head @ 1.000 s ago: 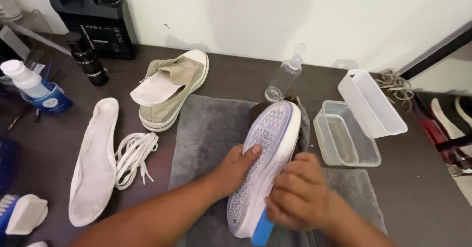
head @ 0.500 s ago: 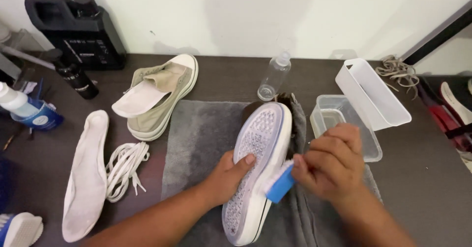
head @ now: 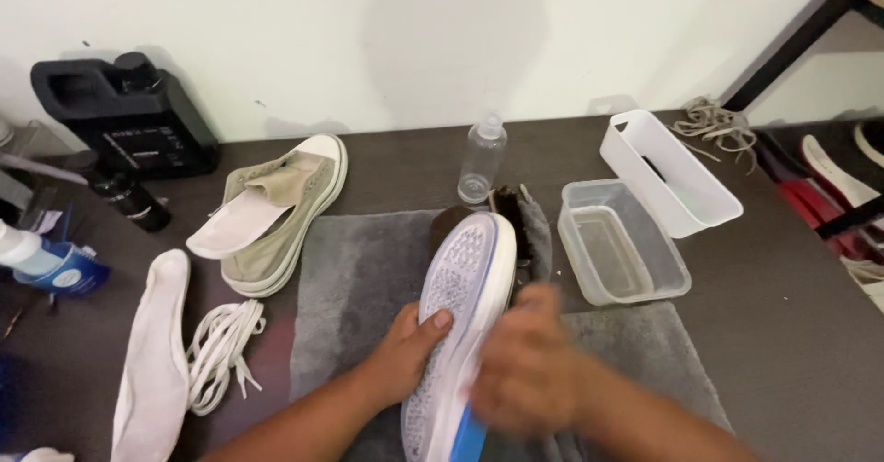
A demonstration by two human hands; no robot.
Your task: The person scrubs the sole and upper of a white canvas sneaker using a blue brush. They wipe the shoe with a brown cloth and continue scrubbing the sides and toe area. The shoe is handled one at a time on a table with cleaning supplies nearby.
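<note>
You have two shoes in view. One shoe (head: 460, 315) lies sole up on the grey towel (head: 359, 278), and your left hand (head: 410, 356) has a closed grip on its near side, thumb pressed on the sole. The second shoe (head: 276, 218) stands well off to the left of that grip, tongue pulled out. There are one loose insole (head: 152, 361) and one bundle of white laces (head: 221, 352), both further left. Just beyond the held shoe stand one clear spray bottle (head: 481, 160) and one dark brush (head: 525, 223). To the right of your right hand sit two tubs, one clear (head: 622, 250) and one white (head: 668, 172).

Everything rests on a dark table (head: 792, 333) set against a pale wall.

Your right hand (head: 525, 370) is blurred; it is curled over a blue brush (head: 470, 434) at the shoe's edge (how tightly, you cannot tell). Half a second ago that hand was further right, the blue brush plainly showing.
</note>
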